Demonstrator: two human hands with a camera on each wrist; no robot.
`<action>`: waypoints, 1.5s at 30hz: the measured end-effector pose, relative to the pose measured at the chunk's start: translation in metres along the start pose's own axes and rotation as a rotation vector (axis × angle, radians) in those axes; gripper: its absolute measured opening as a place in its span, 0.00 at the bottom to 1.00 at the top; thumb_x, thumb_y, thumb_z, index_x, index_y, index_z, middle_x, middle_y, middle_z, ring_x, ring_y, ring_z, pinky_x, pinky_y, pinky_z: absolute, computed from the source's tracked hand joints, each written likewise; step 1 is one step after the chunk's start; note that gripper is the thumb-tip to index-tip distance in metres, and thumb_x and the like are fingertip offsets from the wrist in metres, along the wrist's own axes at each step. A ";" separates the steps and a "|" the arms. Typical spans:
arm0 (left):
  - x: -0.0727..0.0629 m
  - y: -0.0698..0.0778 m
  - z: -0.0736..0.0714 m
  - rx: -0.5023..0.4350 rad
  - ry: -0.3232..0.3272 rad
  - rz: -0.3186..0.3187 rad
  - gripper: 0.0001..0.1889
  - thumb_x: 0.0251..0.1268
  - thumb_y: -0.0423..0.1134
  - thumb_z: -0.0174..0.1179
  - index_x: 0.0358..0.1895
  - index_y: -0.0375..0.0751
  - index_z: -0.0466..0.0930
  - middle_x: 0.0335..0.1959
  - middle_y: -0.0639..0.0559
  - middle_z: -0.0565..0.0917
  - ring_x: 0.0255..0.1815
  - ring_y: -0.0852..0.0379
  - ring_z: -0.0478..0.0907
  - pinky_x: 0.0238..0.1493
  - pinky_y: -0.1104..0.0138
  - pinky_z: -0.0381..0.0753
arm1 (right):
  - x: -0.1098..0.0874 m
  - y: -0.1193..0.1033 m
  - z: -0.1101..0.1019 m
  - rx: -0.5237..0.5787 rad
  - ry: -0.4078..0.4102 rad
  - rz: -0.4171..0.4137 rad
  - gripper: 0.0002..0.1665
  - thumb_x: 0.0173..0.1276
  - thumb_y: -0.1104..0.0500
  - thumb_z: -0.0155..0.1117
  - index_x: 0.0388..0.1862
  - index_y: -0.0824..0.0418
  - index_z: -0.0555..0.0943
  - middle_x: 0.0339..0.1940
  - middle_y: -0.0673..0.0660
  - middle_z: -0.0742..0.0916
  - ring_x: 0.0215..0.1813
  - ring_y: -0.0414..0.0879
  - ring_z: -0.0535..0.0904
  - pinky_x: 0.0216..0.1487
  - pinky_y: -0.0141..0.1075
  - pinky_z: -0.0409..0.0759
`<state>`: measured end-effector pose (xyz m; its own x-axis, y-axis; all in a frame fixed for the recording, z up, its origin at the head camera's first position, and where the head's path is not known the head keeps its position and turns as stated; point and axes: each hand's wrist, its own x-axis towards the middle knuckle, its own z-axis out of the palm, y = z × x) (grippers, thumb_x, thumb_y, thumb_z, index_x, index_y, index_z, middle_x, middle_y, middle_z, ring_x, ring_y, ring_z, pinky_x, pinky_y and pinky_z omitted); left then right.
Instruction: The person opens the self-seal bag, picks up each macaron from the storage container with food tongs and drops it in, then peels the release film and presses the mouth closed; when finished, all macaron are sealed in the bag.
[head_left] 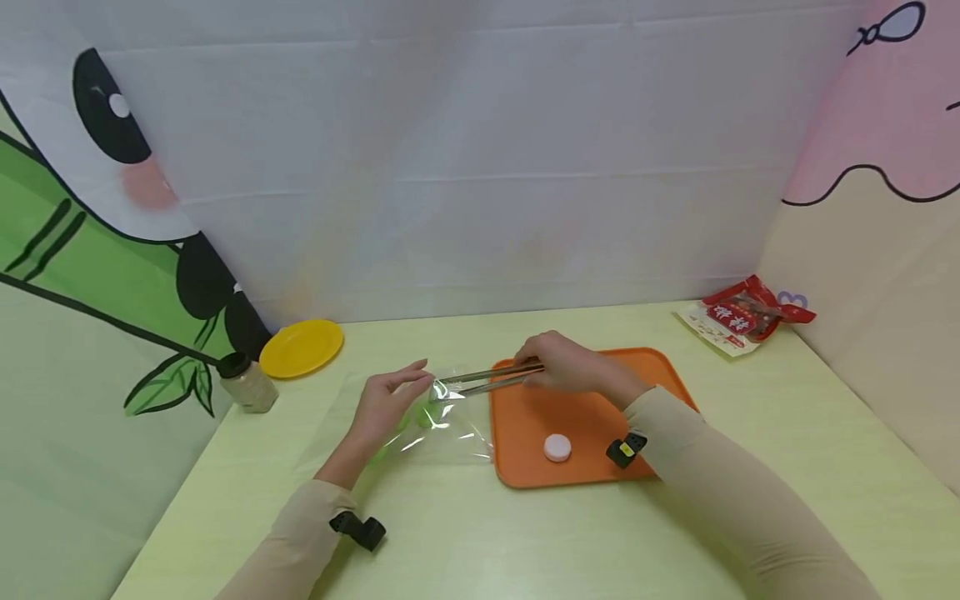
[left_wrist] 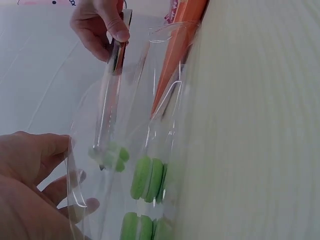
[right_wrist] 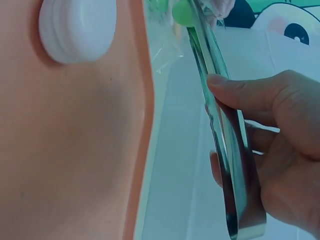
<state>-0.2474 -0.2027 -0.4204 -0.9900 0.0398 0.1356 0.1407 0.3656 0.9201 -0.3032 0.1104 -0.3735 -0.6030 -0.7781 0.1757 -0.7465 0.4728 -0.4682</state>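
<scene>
My left hand pinches the edge of a clear plastic bag between thumb and fingers. Several green macarons lie inside it, seen through the film in the left wrist view. My right hand grips metal tongs, thumb on one arm and fingers round the other. The tongs reach leftward into the bag, their tips at a green macaron; whether they pinch it I cannot tell. A pale pink macaron sits on the orange tray, below my right hand.
At the back left are a yellow plate and a jar with a dark lid. A red and white food packet lies at the back right corner. Printed cloth walls stand behind and beside the table.
</scene>
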 end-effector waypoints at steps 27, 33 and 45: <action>-0.007 0.022 0.001 0.011 -0.014 -0.031 0.16 0.71 0.38 0.64 0.53 0.28 0.84 0.66 0.43 0.77 0.73 0.42 0.65 0.76 0.50 0.55 | 0.032 -0.021 0.032 -0.045 -0.005 0.142 0.09 0.64 0.69 0.69 0.43 0.69 0.86 0.37 0.59 0.88 0.32 0.44 0.79 0.34 0.36 0.80; 0.002 0.001 0.000 -0.001 -0.012 -0.028 0.19 0.69 0.45 0.65 0.53 0.33 0.85 0.67 0.46 0.77 0.74 0.45 0.64 0.76 0.50 0.54 | 0.030 -0.018 0.028 -0.067 -0.036 0.186 0.10 0.63 0.69 0.69 0.43 0.67 0.87 0.35 0.54 0.87 0.30 0.43 0.77 0.33 0.35 0.78; 0.004 -0.003 -0.001 -0.008 0.007 -0.005 0.19 0.67 0.48 0.67 0.52 0.36 0.87 0.66 0.45 0.78 0.73 0.48 0.66 0.76 0.52 0.57 | 0.040 -0.027 0.029 -0.128 0.008 0.189 0.02 0.63 0.69 0.68 0.33 0.64 0.86 0.24 0.49 0.80 0.26 0.42 0.69 0.27 0.32 0.68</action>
<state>-0.2519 -0.2042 -0.4221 -0.9906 0.0316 0.1330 0.1355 0.3585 0.9237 -0.2987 0.0545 -0.3788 -0.7373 -0.6677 0.1026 -0.6494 0.6589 -0.3796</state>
